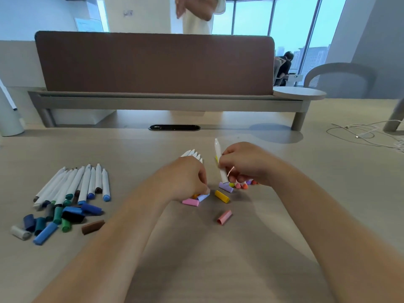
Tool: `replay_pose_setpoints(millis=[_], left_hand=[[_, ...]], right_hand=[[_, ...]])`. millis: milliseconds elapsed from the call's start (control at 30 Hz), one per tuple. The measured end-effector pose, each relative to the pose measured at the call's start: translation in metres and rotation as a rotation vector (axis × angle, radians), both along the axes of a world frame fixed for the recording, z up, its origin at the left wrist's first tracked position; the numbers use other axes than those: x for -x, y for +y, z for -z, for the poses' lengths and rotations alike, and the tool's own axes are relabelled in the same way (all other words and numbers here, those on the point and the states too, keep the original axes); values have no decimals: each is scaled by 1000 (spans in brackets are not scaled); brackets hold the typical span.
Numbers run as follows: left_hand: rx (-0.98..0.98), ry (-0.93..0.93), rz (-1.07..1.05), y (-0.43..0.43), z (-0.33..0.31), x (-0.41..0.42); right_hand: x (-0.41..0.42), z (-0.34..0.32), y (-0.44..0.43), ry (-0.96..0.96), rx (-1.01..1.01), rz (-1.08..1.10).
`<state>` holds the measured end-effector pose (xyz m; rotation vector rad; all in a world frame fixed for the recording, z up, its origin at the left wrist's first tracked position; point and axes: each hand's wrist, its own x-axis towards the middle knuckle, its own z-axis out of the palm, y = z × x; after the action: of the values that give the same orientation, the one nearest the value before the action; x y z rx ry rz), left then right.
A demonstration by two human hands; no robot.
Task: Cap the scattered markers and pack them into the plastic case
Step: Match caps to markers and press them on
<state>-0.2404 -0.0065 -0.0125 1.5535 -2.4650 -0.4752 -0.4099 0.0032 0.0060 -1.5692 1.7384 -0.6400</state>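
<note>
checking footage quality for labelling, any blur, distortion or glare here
Head view: wide-angle distortion bows the divider panel; the right hand and its white marker look slightly smeared; windows behind wash out pale; soft shadows under the forearms on the table, no hard glare.

One raised marker, two pink caps, two lilac caps, one yellow cap, one brown cap

The bench is pale beige with faint wood grain. The left markers have white barrels and blue, green or dark tips. The loose caps are blue, navy, teal and green, with one grey cap and one brown cap. In the middle are a pink cap, a pale blue cap, a yellow cap and a lilac cap. The raised marker is white, and the divider is brown.
</note>
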Motion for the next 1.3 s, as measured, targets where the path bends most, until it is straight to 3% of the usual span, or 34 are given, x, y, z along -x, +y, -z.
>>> replay_pose_setpoints(millis=[300, 433, 500, 567, 700, 800, 933, 1300], left_hand=[[6, -177, 4, 7, 5, 9], [-9, -143, -12, 8, 4, 9], [17, 5, -73, 5, 0, 7], [48, 272, -173, -3, -4, 1], [-245, 991, -335, -14, -3, -8], [-370, 1270, -370, -17, -1, -9], [-378, 1404, -365, -21, -1, -12], [-311, 1377, -346, -15, -2, -8]], right_hand=[[3, 6, 9, -80, 129, 31], [2, 5, 11, -101, 161, 34], [1, 6, 11, -116, 158, 15], [0, 6, 11, -134, 154, -10], [-5, 6, 13, -201, 143, -109], [-11, 6, 18, -217, 104, -197], [-17, 3, 23, -203, 61, -272], [-19, 0, 25, -197, 23, -297]])
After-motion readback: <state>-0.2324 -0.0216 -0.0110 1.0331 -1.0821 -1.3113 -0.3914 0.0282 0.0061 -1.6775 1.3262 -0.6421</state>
